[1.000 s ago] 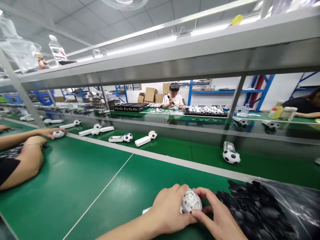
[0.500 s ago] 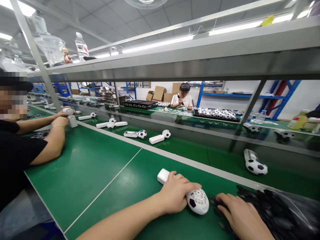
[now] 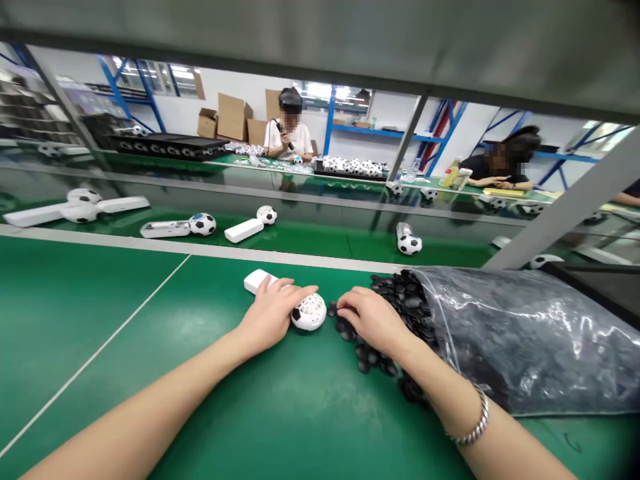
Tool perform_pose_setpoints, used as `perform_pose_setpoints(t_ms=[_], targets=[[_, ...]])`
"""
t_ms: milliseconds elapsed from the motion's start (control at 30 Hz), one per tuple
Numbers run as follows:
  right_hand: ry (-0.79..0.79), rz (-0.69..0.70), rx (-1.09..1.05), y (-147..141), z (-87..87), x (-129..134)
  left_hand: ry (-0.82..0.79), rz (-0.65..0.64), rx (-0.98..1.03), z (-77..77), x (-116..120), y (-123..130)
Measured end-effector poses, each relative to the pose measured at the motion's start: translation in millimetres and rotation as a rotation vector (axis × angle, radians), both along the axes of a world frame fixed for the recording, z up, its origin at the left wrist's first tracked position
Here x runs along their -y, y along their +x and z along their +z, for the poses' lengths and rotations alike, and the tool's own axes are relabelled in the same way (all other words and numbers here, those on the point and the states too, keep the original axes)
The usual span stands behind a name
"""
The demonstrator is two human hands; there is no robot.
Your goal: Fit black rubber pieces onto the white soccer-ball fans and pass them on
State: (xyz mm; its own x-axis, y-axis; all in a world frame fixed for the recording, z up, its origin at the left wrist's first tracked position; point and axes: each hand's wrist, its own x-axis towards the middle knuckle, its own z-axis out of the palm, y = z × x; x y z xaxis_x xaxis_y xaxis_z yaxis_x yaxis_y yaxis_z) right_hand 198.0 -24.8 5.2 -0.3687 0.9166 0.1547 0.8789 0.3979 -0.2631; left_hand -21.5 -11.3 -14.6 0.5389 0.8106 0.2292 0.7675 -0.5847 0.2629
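My left hand (image 3: 273,310) is wrapped over a white handheld fan (image 3: 309,312) lying on the green bench. The fan's round head is patterned like a football, with an open lattice grille and black patches, and its white handle (image 3: 256,280) sticks out past my fingers. My right hand (image 3: 373,317) is just right of the fan head, thumb and forefinger pinched on a small black plastic piece (image 3: 332,309). Under and beside that hand spreads a heap of similar black pieces (image 3: 407,297), spilling from a clear plastic bag (image 3: 530,333).
Beyond a pale strip (image 3: 300,259), more football-headed fans (image 3: 203,225) lie along a green line. A slanted metal post (image 3: 560,193) stands at right, and a shelf (image 3: 320,40) hangs overhead. Across the line sit a person in white (image 3: 290,133) and a person in black (image 3: 505,163).
The view has swung right and down, bringing the whole plastic bag into sight. My left hand stays on the fan. My right hand's fingers are now pinched on a black piece at the heap's edge.
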Motion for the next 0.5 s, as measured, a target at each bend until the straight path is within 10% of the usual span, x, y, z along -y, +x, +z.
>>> perform_pose_setpoints(t_ms=[500], targets=[[-0.149, 0.023, -0.139, -4, -17.1, -7, -0.093, -0.05, 0.097, 7.3, -1, 1]])
